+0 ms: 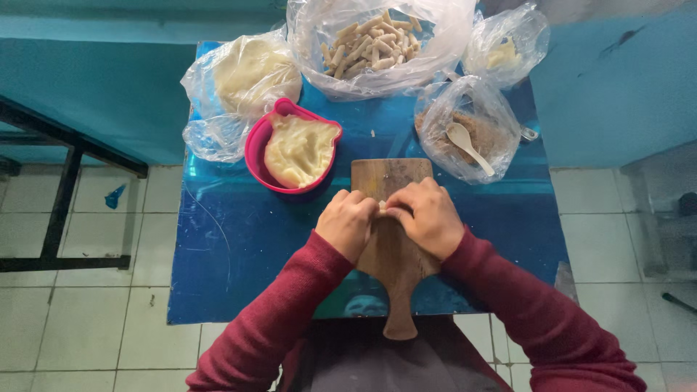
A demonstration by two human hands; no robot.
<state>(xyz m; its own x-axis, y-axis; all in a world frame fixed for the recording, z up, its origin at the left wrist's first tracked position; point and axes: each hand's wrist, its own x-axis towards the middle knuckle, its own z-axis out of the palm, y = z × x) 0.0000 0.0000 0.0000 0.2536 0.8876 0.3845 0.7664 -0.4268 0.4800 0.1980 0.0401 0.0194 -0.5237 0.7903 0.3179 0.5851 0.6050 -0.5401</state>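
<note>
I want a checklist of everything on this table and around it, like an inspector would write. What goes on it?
Surface: blue table, shiny, on a white tiled floor.
Job's things: wooden board with its handle toward the person; small pale dough piece pinched between both hands.
Clutter: pink bowl of dough; bag of rolled sticks; bag of dough; bag of brown filling with a white spoon; small bag.
Hands: left hand and right hand both on the dough piece, over the board.
Cables: nothing seen.
Surroundings: teal wall; black frame at left.
</note>
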